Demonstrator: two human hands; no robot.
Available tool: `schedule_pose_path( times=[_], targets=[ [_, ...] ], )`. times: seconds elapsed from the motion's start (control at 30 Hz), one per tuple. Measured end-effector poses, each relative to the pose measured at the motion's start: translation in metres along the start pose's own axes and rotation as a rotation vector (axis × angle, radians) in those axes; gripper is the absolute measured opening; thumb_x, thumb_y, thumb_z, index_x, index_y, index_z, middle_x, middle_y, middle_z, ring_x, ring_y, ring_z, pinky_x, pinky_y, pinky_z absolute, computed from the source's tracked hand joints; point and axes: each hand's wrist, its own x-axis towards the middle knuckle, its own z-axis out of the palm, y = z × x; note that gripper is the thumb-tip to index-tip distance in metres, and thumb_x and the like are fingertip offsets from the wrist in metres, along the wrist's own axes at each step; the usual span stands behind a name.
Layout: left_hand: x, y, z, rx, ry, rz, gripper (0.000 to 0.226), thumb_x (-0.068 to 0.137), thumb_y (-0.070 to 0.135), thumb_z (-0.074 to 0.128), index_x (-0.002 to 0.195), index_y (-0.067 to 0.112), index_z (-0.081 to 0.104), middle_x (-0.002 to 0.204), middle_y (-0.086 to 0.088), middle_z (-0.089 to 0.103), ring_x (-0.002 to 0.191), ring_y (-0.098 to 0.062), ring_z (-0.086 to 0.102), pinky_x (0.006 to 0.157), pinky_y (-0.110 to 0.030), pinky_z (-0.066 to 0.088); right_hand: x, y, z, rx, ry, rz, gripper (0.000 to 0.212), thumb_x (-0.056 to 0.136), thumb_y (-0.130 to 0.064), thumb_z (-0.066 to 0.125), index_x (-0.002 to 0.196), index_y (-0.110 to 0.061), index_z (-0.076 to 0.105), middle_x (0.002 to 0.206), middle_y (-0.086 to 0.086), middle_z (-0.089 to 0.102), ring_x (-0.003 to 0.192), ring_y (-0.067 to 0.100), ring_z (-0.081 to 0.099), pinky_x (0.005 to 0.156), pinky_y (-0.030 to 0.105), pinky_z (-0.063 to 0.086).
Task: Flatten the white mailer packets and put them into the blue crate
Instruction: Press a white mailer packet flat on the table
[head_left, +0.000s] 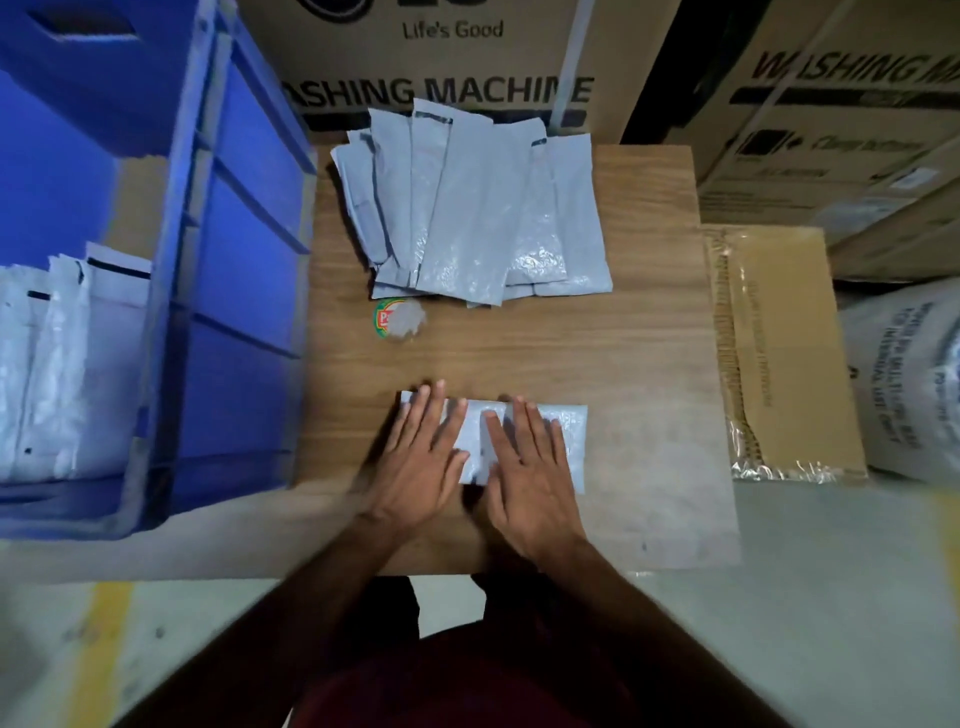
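Both hands lie flat with fingers straight and spread on one white mailer packet (524, 441) at the near edge of the wooden counter (639, 338): the left hand (421, 462) covers its left end, the right hand (530, 478) presses its middle, and only the packet's right end shows bare. Neither hand curls round or pinches anything; this looks like the flattening stroke itself. At the far side of the counter a fanned pile of packets (467, 208) overlaps loosely, well apart from the one under the hands, and these appear still to be waiting. A small round sticker (397, 319), partly blurred, sits on the counter just in front of that pile. To the left stands the blue crate (244, 260), touching or just beside the counter's edge, and white packets in the crate (62, 364) stand upright on edge in its near corner. So the job seems partly done: some packets are stowed, one is being pressed, and a good number on the counter remain to be flattened and carried across.
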Motion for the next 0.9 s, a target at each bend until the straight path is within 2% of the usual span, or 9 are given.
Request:
schedule_pose_path(
  times=[0.13,0.33,0.6,0.77,0.9],
  targets=[
    [0.008,0.000,0.013,-0.005,-0.060,-0.060,0.062,0.103,0.042,0.030,0.157,0.011,0.034,0.166,-0.015,0.025,0.153,-0.034,0.024,0.121,-0.052,0.027,0.010,0.006,0.021,-0.040,-0.005,0.016,0.063,0.100,-0.031,0.038,0.161,-0.018,0.027,0.169,0.014,0.014,0.157,0.028,0.009,0.124,0.056,0.013],
    [0.008,0.010,0.019,0.028,-0.043,-0.109,0.063,0.104,0.043,0.027,0.159,0.013,0.030,0.167,-0.015,0.022,0.153,-0.034,0.023,0.122,-0.051,0.021,0.012,0.015,0.029,-0.086,0.020,-0.018,0.067,0.100,-0.030,0.043,0.162,-0.019,0.021,0.170,0.011,0.008,0.158,0.024,0.002,0.126,0.050,0.008],
    [0.013,0.024,0.008,0.028,-0.046,-0.179,0.065,0.101,0.040,0.029,0.157,0.008,0.035,0.165,-0.022,0.023,0.151,-0.039,0.026,0.122,-0.051,0.017,0.012,0.019,0.022,-0.061,-0.001,-0.047,0.064,0.103,-0.032,0.036,0.163,-0.017,0.017,0.170,0.011,0.003,0.158,0.024,-0.003,0.126,0.050,0.008],
    [0.007,0.038,0.013,-0.040,0.004,-0.013,0.066,0.102,0.039,0.033,0.160,0.009,0.026,0.167,-0.019,0.016,0.155,-0.033,0.016,0.124,-0.049,0.017,0.000,0.039,0.012,-0.105,0.060,0.004,0.063,0.103,-0.032,0.035,0.162,-0.014,0.021,0.170,0.015,0.007,0.158,0.027,0.000,0.126,0.054,0.006],
    [0.005,0.041,0.022,0.002,-0.033,-0.031,0.066,0.103,0.040,0.029,0.162,0.011,0.018,0.169,-0.017,0.009,0.157,-0.031,0.009,0.125,-0.049,0.017,-0.002,0.048,0.018,-0.123,0.018,-0.002,0.063,0.105,-0.036,0.029,0.163,-0.018,0.014,0.170,0.011,0.002,0.158,0.025,-0.002,0.125,0.055,0.012]
  ],
)
